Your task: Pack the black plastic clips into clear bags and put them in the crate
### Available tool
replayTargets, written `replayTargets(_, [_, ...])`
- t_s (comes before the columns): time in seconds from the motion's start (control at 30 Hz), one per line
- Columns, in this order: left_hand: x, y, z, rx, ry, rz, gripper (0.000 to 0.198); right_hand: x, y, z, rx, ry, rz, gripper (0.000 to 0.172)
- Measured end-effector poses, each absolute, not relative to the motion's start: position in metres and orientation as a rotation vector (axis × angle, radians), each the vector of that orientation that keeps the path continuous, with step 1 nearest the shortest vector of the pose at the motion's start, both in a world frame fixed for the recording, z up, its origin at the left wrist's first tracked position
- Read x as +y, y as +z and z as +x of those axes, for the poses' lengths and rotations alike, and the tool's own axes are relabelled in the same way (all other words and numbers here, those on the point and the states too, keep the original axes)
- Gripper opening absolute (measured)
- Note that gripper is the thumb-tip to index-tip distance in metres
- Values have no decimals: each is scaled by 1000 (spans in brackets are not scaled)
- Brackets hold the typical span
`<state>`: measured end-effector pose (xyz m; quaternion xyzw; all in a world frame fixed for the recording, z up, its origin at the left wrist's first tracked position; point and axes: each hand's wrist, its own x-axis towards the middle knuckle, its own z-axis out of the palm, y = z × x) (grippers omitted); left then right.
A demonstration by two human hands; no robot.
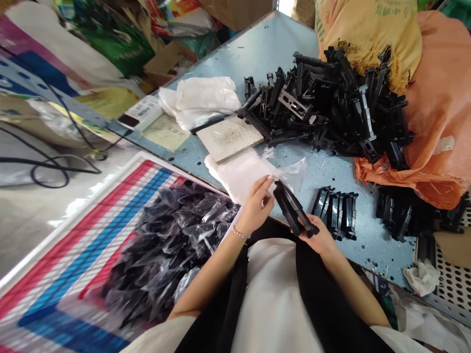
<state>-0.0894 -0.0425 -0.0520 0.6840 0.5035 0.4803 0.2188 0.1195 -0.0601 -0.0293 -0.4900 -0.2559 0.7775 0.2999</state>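
My right hand (pixel 319 236) is wrapped round the lower end of black plastic parts (pixel 292 208), tilted over the table's near edge. My left hand (pixel 258 203) is at their upper end, its fingertips pinched at the edge of a clear plastic bag (pixel 292 174). A stack of white plastic bags (pixel 239 174) lies under and behind that hand, partly beneath a flat board (pixel 230 137). Several black parts (pixel 336 213) stand in a row right of my right hand. A large heap of black parts (pixel 324 98) covers the back of the table.
The blue table (pixel 379 252) has small holes. An orange sack (pixel 441 108) and a yellow sack (pixel 371 34) stand at its right. At the lower left, a striped crate (pixel 88 220) holds bagged black parts (pixel 165 245). More white bags (pixel 206 98) lie behind the board.
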Motion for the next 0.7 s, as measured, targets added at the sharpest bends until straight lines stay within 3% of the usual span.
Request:
replayTargets(0.17, [-67,-39,-60,1081,1136,2411,80,-48,-29,113,-1008,1553,-1398,30])
replayTargets(0.3, [-80,-27,-66,1060,1047,2408,70,-57,-20,95,-1569,1260,-1453,19])
replayTargets(0.47, [-126,-8,-169,1665,899,2140,38,-51,3,106,-2070,1441,-1097,34])
replayTargets(0.6, [-185,-44,-306,2214,473,1873,30,-9,10,164,-2479,723,-1372,46])
replayTargets(0.7, [-227,-92,-387,2347,291,1687,18,24,4,202,-2812,362,-1444,56])
